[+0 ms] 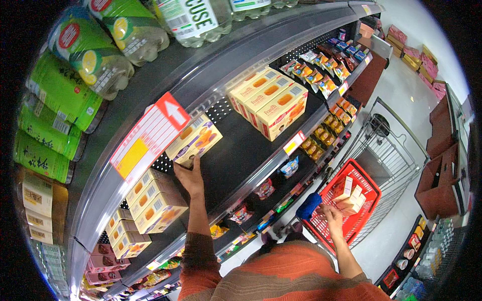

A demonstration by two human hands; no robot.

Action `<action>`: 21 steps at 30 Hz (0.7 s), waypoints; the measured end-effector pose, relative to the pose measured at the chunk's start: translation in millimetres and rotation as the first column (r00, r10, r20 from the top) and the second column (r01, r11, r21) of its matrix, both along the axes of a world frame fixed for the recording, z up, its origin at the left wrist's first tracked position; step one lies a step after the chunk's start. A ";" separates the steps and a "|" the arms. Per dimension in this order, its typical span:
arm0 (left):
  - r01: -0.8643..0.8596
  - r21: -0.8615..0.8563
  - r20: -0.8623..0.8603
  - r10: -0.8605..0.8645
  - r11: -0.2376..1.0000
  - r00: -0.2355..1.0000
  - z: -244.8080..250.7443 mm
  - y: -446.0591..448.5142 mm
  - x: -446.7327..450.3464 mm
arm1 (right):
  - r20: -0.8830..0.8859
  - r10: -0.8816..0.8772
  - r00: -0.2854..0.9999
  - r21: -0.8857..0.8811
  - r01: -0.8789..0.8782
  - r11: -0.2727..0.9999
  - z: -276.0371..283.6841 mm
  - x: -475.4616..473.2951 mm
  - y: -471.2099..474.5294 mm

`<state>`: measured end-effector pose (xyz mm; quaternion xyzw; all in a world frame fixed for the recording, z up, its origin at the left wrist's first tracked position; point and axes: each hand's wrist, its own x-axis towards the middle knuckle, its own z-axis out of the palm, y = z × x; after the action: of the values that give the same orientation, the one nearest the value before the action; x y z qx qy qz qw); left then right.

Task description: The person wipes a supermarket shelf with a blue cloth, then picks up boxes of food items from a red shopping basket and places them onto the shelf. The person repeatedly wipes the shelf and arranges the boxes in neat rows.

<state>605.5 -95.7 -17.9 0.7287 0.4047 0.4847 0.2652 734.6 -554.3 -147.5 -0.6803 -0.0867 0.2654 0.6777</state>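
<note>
My left hand (189,177) reaches into the shelf, its thumb and fingers on the near end of a cream Franzzi pastry box (196,139). The box is tilted, and the fingers beneath it are partly hidden. My right hand (331,216) is over the near side of a red plastic shopping basket (367,225), fingers bent close together; whether they grip anything is unclear. Several small pale cartons (354,197) lie in the basket, which sits on a wire shopping cart (399,177). Beside that hand is a blue wrapped piece (308,206) at the cart's handle end.
More cream boxes stand on the black shelf, in a right-hand group (276,103) and a left-hand stack (156,205). A red-and-white price card (150,135) hangs from the upper shelf edge. Large drink bottles (90,52) stand above. Brown display cabinets (440,180) line the aisle's far side.
</note>
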 end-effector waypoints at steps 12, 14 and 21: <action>-0.203 0.105 -0.142 0.217 0.973 0.966 -4.8 9.4 8.7 | -0.133 -0.039 0.990 -0.062 0.031 0.998 -12.9 12.3 -33.3; -0.234 0.114 -0.204 0.254 0.965 0.945 -4.5 10.9 8.8 | -0.126 -0.036 0.991 -0.081 0.026 0.996 -15.8 13.5 -35.9; -0.206 0.057 -0.161 0.213 0.977 0.964 -3.5 9.3 9.7 | -0.171 -0.026 0.985 -0.108 0.008 0.994 -32.9 14.5 -43.5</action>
<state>615.2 -86.4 -21.3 0.7246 0.4905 0.4558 0.1632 749.1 -597.8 -180.4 -0.6908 -0.0075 0.3218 0.6475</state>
